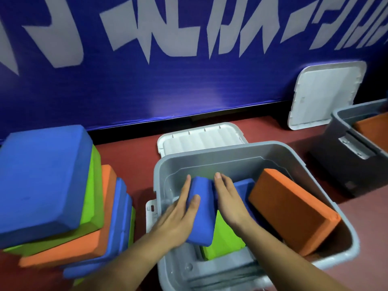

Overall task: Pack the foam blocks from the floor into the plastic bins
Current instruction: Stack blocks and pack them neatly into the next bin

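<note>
One block stack [42, 181] sits at the floor's [130, 156] left edge. Two grey bins: near bin [231, 148], far bin [344, 122]; two white lids [201, 137] behind. Near bin holds four blocks; left hand [178, 215] grips the blue block [201, 208], right hand [228, 198] lies flat against it.

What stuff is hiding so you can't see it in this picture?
Head view:
The green block, mostly covered by the blue block the left hand grips.
The second blue block, partly under the right hand.
The dark bin, cut off by the right edge.
The lowest blocks of the stack, under the upper ones.
</note>
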{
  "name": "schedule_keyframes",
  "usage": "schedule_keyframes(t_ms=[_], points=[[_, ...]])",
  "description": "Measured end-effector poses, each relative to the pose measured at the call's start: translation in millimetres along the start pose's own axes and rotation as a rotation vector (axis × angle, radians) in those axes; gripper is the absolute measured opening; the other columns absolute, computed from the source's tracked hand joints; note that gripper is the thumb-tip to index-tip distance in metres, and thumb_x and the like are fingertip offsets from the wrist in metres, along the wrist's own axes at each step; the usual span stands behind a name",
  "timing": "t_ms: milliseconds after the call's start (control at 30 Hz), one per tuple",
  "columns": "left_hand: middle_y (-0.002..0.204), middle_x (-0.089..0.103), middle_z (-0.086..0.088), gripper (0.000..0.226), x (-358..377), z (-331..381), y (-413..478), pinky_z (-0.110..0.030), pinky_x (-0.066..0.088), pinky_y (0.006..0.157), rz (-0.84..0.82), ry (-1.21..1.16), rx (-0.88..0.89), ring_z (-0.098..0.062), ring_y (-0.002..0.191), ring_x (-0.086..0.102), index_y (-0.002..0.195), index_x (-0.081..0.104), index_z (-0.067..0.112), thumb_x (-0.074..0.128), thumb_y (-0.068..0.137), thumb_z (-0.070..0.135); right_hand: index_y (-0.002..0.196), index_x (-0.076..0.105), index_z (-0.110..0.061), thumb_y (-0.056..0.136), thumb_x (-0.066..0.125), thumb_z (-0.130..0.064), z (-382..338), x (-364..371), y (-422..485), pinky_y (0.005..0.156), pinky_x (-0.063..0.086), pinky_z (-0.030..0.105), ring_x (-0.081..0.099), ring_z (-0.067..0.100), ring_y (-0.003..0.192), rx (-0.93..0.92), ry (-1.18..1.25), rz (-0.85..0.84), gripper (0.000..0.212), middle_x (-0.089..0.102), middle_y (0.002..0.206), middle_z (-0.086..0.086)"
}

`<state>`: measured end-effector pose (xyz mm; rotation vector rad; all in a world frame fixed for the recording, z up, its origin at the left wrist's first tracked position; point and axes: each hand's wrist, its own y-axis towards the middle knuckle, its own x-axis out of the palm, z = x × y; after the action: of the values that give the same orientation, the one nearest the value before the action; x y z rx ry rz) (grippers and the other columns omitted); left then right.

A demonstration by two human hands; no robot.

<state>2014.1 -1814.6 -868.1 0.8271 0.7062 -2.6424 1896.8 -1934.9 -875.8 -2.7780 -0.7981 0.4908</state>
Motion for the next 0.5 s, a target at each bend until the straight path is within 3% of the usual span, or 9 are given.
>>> schedule_keyframes(t_ms=[67,100,167,267,333,400,433,500], points=[[0.153,0.047,0.0,0.057,-0.2,-6.1,2.2,-0.04,0.045,0.089,0.053,0.034,0.013,-0.02,0.096,0.065,0.144,-0.022,0.065,0.015,0.101,0.061,0.137,0.052,-0.026,0.104,0.036,-0.059,2.1,11.7,2.8,0.108,0.041,0.032,0.056,0.005,0.124,0.03,0.051,-0.002,0.049,0.061,0.131,-0.013],[0.148,0.053,-0.004,0.058,1.3,-8.2,4.9,-0.041,0.046,0.087,0.072,0.039,-0.017,-0.021,0.089,0.065,0.146,-0.023,0.063,0.015,0.103,0.059,0.127,0.059,-0.024,0.106,0.036,-0.056,2.1,18.5,4.7,0.099,0.045,0.028,0.06,0.005,0.115,0.051,0.071,-0.024,0.044,0.066,0.121,-0.012],[0.143,0.056,-0.012,0.062,7.1,-5.4,10.7,-0.043,0.046,0.098,0.107,0.008,-0.109,-0.03,0.11,0.063,0.15,-0.021,0.056,0.018,0.102,0.059,0.114,0.065,-0.022,0.109,0.034,-0.047,9.3,29.7,11.0,0.091,0.047,0.024,0.065,0.007,0.107,0.073,0.103,-0.095,0.041,0.071,0.11,-0.01],[0.165,0.022,-0.011,0.075,17.8,-1.0,28.2,-0.046,0.027,0.117,0.166,-0.1,-0.179,-0.031,0.148,0.03,0.16,-0.011,0.032,0.023,0.1,0.061,0.121,0.064,-0.021,0.11,0.03,-0.045,28.5,41.2,23.8,0.1,0.045,0.027,0.061,0.007,0.118,0.088,0.122,-0.199,0.043,0.07,0.12,-0.009],[0.17,0.007,-0.003,0.077,21.9,-3.4,40.4,-0.044,0.014,0.123,0.205,-0.148,-0.22,-0.026,0.154,0.016,0.159,-0.01,0.035,0.018,0.096,0.067,0.142,0.052,-0.021,0.104,0.029,-0.061,40.6,48.1,35.5,0.117,0.036,0.034,0.049,0.004,0.136,0.105,0.104,-0.241,0.061,0.057,0.144,-0.01],[0.169,0.012,-0.001,0.061,28.0,-10.4,49.0,-0.042,0.016,0.124,0.192,-0.174,-0.285,-0.022,0.152,0.023,0.152,-0.018,0.051,0.014,0.101,0.064,0.16,0.029,-0.027,0.103,0.025,-0.064,47.8,53.4,44.9,0.126,0.017,0.031,0.027,-0.004,0.147,0.12,0.066,-0.277,0.068,0.028,0.164,-0.017],[0.168,0.017,-0.001,0.057,31.2,-12.5,52.9,-0.041,0.019,0.123,0.184,-0.184,-0.305,-0.021,0.15,0.029,0.148,-0.021,0.058,0.012,0.102,0.062,0.162,0.018,-0.028,0.107,0.022,-0.057,50.3,55.5,50.3,0.124,0.012,0.024,0.018,-0.008,0.146,0.116,0.059,-0.28,0.063,0.017,0.163,-0.021],[0.165,0.025,-0.001,0.055,35.2,-11.1,58.3,-0.038,0.022,0.12,0.199,-0.173,-0.296,-0.02,0.147,0.035,0.147,-0.021,0.062,0.013,0.104,0.058,0.163,0.007,-0.029,0.11,0.019,-0.046,50.8,55.8,60.9,0.116,0.011,0.016,0.015,-0.011,0.139,0.114,0.047,-0.273,0.057,0.013,0.156,-0.025]])
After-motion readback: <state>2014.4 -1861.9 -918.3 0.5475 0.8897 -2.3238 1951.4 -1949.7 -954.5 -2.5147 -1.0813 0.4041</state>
